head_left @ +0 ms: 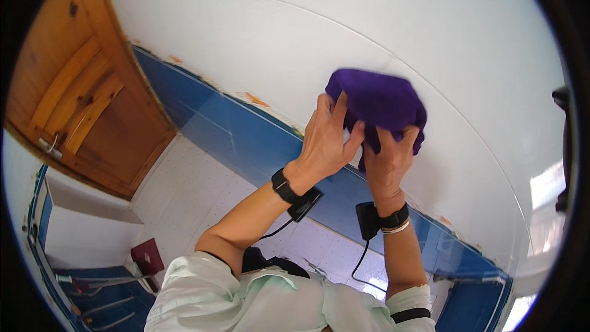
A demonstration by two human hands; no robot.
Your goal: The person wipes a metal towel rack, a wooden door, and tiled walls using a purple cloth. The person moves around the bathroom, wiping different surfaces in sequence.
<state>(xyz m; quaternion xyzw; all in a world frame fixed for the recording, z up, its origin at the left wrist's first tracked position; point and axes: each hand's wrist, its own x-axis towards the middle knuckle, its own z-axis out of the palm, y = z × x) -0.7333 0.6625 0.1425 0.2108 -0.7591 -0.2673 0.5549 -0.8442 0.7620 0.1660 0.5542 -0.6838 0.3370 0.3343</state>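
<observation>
A purple cloth [384, 95], bunched and partly folded, is held up in front of the white wall [264, 31]. My left hand [329, 138] grips its left side, with the fingers going behind the fabric and the thumb at its lower edge. From below on the right, my right hand [390, 160] pinches the cloth's lower edge. Part of the cloth hangs down between the two hands. Whether its far side touches the wall I cannot tell. Each wrist wears a black strap with a small black box and a cable.
Blue panelling [215, 114] runs along the lower wall under a flowered border. A wooden door [92, 98] with a metal handle stands at the left. White cabinet-like furniture [86, 233] and a dark red object [147, 257] are at lower left. Speckled tiles cover the floor [190, 184].
</observation>
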